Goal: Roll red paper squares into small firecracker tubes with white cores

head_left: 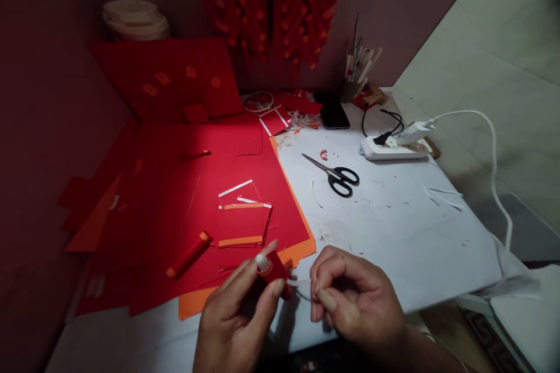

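Observation:
My left hand (238,317) is closed round a small red paper roll (273,271) with an orange band near its top. A white ribbed end (262,262) sticks out of this roll; what it belongs to is hidden. Beside it on the right, my right hand (356,297) pinches a thin white strip (301,287) that runs towards the roll. On the red sheets to the left lies a finished-looking red roll (190,254) with orange ends. A red paper piece (242,224) with orange edges and white strips lies beyond my left hand.
Large red sheets (166,186) cover the table's left side. Black-handled scissors (335,175) lie on the white surface. Behind them are a phone (335,112), a pen holder (350,88) and a power strip (394,148) with cables. Clusters of red rolls (306,6) hang on the wall.

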Tool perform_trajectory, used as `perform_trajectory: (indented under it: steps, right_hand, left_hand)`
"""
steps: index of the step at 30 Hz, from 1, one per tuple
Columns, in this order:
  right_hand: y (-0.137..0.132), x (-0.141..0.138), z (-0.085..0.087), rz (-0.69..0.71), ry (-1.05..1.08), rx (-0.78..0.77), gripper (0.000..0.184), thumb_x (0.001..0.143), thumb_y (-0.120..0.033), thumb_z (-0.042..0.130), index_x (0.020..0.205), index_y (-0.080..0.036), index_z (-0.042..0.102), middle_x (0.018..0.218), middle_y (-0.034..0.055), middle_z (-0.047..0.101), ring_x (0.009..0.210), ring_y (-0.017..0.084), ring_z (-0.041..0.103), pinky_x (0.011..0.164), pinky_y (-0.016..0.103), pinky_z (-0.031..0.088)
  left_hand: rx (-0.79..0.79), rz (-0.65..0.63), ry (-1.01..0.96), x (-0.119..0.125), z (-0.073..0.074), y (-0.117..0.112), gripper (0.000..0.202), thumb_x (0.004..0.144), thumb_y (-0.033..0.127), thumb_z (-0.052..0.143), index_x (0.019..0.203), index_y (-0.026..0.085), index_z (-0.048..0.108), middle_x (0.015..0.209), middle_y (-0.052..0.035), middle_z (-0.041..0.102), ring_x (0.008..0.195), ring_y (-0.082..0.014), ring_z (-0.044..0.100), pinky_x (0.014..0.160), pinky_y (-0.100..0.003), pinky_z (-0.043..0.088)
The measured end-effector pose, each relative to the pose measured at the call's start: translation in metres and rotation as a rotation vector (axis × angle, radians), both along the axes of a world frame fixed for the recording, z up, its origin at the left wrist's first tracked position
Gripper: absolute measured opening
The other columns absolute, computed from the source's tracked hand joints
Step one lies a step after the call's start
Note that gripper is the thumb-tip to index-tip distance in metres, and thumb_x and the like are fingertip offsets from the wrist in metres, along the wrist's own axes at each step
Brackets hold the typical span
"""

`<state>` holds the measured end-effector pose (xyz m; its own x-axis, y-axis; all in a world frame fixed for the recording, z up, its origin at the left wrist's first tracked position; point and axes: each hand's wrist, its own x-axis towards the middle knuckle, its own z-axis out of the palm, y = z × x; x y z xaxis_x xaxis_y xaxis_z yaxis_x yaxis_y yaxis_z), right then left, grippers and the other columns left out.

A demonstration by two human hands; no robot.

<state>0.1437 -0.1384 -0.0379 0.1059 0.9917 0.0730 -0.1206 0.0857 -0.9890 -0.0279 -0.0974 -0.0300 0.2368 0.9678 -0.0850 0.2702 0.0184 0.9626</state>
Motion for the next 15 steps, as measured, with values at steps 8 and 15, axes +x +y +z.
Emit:
perform_trajectory:
  steps: [8, 15]
  right_hand:
    - [0.005, -0.003, 0.003, 0.056, -0.288, 0.116, 0.027, 0.079, -0.007, 0.063, 0.098, -0.025, 0.07, 0.081, 0.002, 0.065, 0.067, 0.014, 0.063, 0.058, 0.026, 0.053]
    - [0.001, 0.022, 0.018, -0.15, -0.53, 0.258, 0.031, 0.084, -0.006, 0.057, 0.099, -0.031, 0.068, 0.084, -0.0004, 0.069, 0.075, 0.016, 0.067, 0.066, 0.028, 0.056]
  left_hand:
    - [-0.005, 0.073, -0.001, 0.001, -0.001, 0.001, 0.029, 0.078, 0.031, 0.076, 0.108, 0.03, 0.078, 0.097, -0.0041, 0.08, 0.08, -0.0212, 0.074, 0.079, -0.027, 0.059]
    - [-0.166, 0.142, -0.128, 0.003, 0.009, 0.0, 0.016, 0.079, 0.033, 0.076, 0.091, 0.024, 0.08, 0.071, -0.0038, 0.079, 0.062, -0.0209, 0.074, 0.067, -0.028, 0.061]
